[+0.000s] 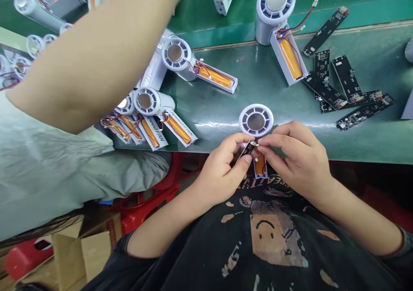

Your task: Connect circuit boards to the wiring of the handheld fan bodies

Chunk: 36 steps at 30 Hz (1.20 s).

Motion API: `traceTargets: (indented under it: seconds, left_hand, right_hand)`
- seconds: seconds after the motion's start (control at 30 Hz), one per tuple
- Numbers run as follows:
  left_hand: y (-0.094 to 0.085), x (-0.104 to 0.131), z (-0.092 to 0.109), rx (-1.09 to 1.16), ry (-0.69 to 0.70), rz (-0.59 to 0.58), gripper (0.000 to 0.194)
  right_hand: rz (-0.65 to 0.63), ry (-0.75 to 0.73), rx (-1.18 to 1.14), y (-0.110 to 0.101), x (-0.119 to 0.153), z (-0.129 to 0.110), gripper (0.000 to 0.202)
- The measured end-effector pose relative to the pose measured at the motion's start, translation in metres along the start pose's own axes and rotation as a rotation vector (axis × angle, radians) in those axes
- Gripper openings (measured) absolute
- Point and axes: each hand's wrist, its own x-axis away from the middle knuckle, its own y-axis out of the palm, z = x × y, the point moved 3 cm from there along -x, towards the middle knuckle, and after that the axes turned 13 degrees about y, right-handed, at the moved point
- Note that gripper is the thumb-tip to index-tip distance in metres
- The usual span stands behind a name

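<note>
Our left hand (222, 166) pinches the circuit board (246, 149); our right hand (298, 155) pinches at its white connector (254, 143). We should align squarely, keeping wires (257, 154) slack.

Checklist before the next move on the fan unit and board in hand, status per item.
1. Left hand gripping board: ok.
2. Right hand at the board's connector end: ok.
3. Connector fully seated: cannot tell, too small and partly covered.
4. Orange battery lying in fan unit handle: ok.
5. Handle closed: not ok, battery exposed.
6. Co-worker's arm away from both hands: ok.
</note>
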Motion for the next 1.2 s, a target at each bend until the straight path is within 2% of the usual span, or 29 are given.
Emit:
traceTargets:
  seconds: [0.23,0.4,0.57,0.8,0.97,1.1,1.2]
  left_hand:
    - [0.0,-0.002,0.001,0.109,-0.073,-0.037,0.03]
    - [0.003,-0.004,0.002,0.319,-0.185,-0.112,0.027]
    - [0.004,-0.006,0.001,0.371,-0.219,-0.054,0.03]
    - [0.004,-0.009,-0.003,0.385,-0.142,-0.001,0.033]
    - [0.008,-0.011,-0.005,0.348,-0.071,0.113,0.034]
    - [0.013,-0.011,-0.009,0.375,-0.03,0.204,0.035]
    - [0.014,-0.01,-0.01,0.344,-0.014,0.192,0.031]
  right_hand:
    - [-0.049,0.059,-0.107,-0.004,-0.002,0.001,0.009]
    - [-0.108,-0.02,-0.181,-0.003,0.001,0.001,0.011]
    - [-0.111,-0.108,-0.138,0.0,0.006,0.005,0.01]
    - [-0.108,-0.134,-0.009,-0.002,0.009,0.009,0.004]
    - [-0.012,-0.082,0.133,-0.001,0.015,0.006,0.007]
    - [0.031,-0.079,0.13,0.001,0.019,0.008,0.005]
    - [0.039,-0.062,0.091,0.001,0.018,0.009,0.003]
